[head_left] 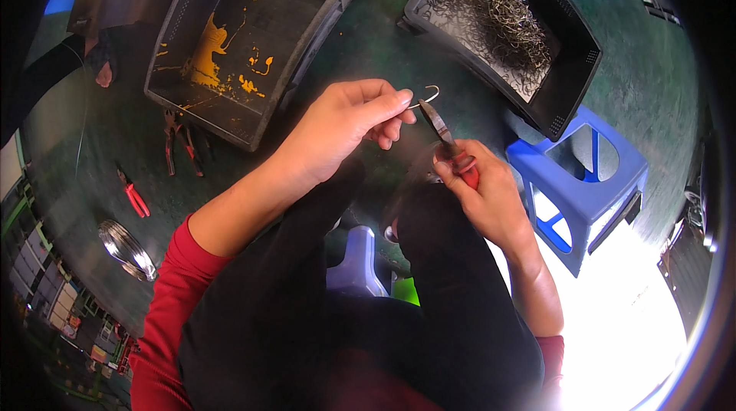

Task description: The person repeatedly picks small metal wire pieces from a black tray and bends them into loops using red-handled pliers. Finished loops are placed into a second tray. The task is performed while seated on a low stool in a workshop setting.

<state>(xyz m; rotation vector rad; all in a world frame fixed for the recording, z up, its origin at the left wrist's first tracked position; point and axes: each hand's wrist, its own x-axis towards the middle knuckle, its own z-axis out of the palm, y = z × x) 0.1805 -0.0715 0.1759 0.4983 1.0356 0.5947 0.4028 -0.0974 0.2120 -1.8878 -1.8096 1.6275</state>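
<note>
My left hand (pixel 349 120) pinches a short piece of wire (pixel 435 90) between thumb and fingertips. The wire's free end bends round into a small hook. In my right hand (pixel 491 192) is a pair of pliers (pixel 437 123) with red grips, fingers wrapped round the handles. Its jaws point up and left and meet the wire just beyond my left fingertips; whether they clamp it I cannot tell. Both hands are above the floor, in front of my knees.
A black crate (pixel 313 50) with orange stains stands ahead left. Another (pixel 571 93), ahead right, holds a heap of bent wires (pixel 517 24). A blue stool (pixel 606 200) is at right. Black-jawed pliers (pixel 184 143), red-handled pliers (pixel 136 198) and a wire coil (pixel 126 250) lie left.
</note>
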